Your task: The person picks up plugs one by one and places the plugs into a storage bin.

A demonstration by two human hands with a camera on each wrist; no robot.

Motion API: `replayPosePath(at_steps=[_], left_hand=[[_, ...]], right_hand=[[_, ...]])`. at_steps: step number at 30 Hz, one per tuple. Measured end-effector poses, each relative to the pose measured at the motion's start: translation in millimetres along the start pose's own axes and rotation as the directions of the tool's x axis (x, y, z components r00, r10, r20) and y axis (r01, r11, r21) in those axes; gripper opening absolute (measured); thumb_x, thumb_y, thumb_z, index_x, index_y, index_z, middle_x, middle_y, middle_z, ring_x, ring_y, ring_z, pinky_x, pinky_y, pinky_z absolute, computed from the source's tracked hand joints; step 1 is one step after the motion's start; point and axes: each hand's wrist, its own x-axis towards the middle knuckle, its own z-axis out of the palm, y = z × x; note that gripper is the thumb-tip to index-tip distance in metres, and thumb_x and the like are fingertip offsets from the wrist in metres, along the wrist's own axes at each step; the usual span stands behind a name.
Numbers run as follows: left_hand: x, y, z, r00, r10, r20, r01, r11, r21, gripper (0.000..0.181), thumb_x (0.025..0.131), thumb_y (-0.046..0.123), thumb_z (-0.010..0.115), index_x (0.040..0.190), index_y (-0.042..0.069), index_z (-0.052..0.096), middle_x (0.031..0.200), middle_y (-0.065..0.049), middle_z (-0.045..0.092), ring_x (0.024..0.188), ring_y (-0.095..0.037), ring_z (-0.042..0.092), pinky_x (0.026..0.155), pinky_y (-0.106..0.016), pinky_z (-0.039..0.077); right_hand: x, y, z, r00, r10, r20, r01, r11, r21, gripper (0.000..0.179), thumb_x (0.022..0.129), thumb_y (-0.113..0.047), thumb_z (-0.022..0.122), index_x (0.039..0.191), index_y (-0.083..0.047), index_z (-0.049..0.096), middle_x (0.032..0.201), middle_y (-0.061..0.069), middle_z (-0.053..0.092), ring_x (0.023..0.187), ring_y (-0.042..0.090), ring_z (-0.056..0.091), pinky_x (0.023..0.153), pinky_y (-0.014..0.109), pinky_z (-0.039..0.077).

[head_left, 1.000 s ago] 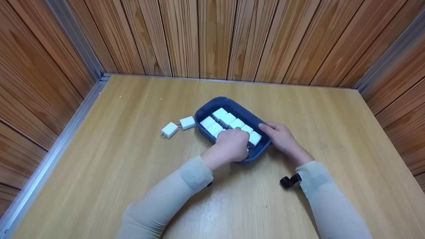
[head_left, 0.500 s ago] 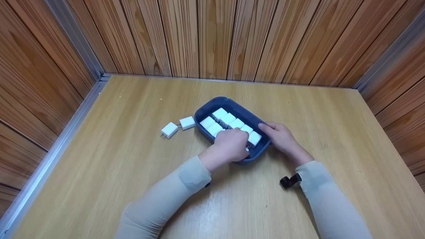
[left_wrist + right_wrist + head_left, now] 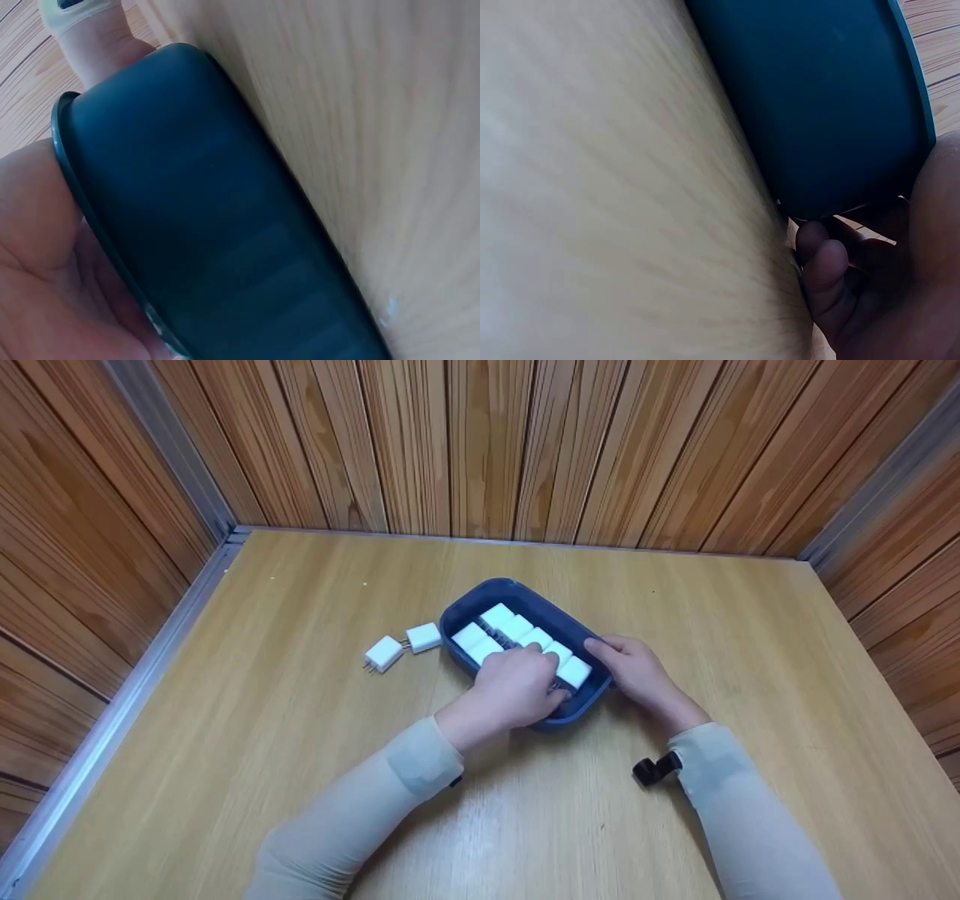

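My left hand [image 3: 517,682] reaches over the near side of a dark blue plastic bin [image 3: 559,619], its fingers down among white plug adapters [image 3: 496,617] with metal prongs. Its thumb stands apart from the index finger; I cannot tell whether it holds an adapter. The adapters lie in two rows, prongs facing inward, and the hand covers part of the near row. My right hand [image 3: 637,671] grips the bin's right end, thumb over the rim and fingers curled under the outside, as the right wrist view also shows. The left wrist view shows the bin's outer wall [image 3: 202,180].
Two more white adapters, one [image 3: 384,653] and another [image 3: 424,637], lie on the wooden table [image 3: 300,720] left of the bin, prongs out. The farther one sits right by the bin's wall. Wood-panelled walls [image 3: 487,450] with metal edging border the table.
My left hand has shifted slightly left and toward me inside the bin, its thumb spreading out, with more of the right-end adapter's prongs showing. The right hand and bin stay put.
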Motion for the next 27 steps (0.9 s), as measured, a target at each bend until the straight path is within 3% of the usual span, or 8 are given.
replayPosePath(at_steps=[5, 13, 19, 22, 27], left_hand=[[-5.7, -9.8, -6.6, 0.999, 0.021, -0.047, -0.023, 0.999, -0.027, 0.045, 0.108, 0.051, 0.071, 0.13, 0.012, 0.077, 0.105, -0.003, 0.071, 0.088, -0.019, 0.063, 0.07, -0.035, 0.057], [-14.2, -36.0, -28.1, 0.986, 0.001, -0.167, -0.024, 0.991, -0.135, 0.043, 0.108, 0.048, 0.073, 0.129, 0.011, 0.078, 0.109, -0.004, 0.074, 0.091, -0.019, 0.065, 0.073, -0.033, 0.056], [-19.6, -55.9, -49.4, 0.971, -0.066, -0.231, 0.013, 0.975, -0.223, 0.045, 0.108, 0.051, 0.073, 0.131, 0.012, 0.077, 0.113, -0.005, 0.073, 0.091, -0.018, 0.065, 0.072, -0.034, 0.055], [-23.2, -67.4, -61.6, 0.956, -0.13, -0.262, 0.064, 0.967, -0.248, 0.044, 0.108, 0.051, 0.073, 0.13, 0.013, 0.076, 0.111, -0.004, 0.071, 0.091, -0.018, 0.064, 0.072, -0.036, 0.054], [-30.6, -89.0, -75.8, 0.918, -0.215, -0.334, 0.113, 0.947, -0.301, 0.045, 0.107, 0.048, 0.074, 0.13, 0.009, 0.076, 0.109, -0.005, 0.07, 0.093, -0.021, 0.065, 0.074, -0.039, 0.054]], right_hand=[[0.2, 0.0, -0.4, 1.0, 0.0, 0.008, 0.0, 1.0, 0.007, 0.058, 0.115, -0.055, 0.055, 0.125, -0.003, 0.078, 0.098, 0.009, 0.065, 0.097, 0.03, 0.059, 0.084, 0.036, 0.046], [-2.0, -3.8, -1.4, 0.999, 0.018, 0.029, -0.019, 1.0, 0.014, 0.06, 0.115, -0.057, 0.054, 0.13, -0.004, 0.077, 0.104, 0.01, 0.069, 0.099, 0.029, 0.062, 0.086, 0.034, 0.047], [-2.8, -3.4, -1.6, 0.999, 0.02, 0.033, -0.021, 1.0, 0.02, 0.06, 0.115, -0.056, 0.053, 0.135, -0.005, 0.076, 0.111, 0.011, 0.072, 0.105, 0.029, 0.062, 0.091, 0.036, 0.047], [-1.9, -3.0, -0.6, 1.0, 0.013, 0.018, -0.013, 1.0, 0.013, 0.059, 0.115, -0.054, 0.054, 0.134, -0.002, 0.077, 0.11, 0.012, 0.071, 0.103, 0.029, 0.061, 0.088, 0.035, 0.047], [-1.9, -2.9, -0.1, 1.0, 0.014, 0.008, -0.014, 1.0, -0.002, 0.06, 0.115, -0.053, 0.055, 0.136, -0.001, 0.075, 0.116, 0.013, 0.071, 0.104, 0.029, 0.06, 0.087, 0.035, 0.048]])
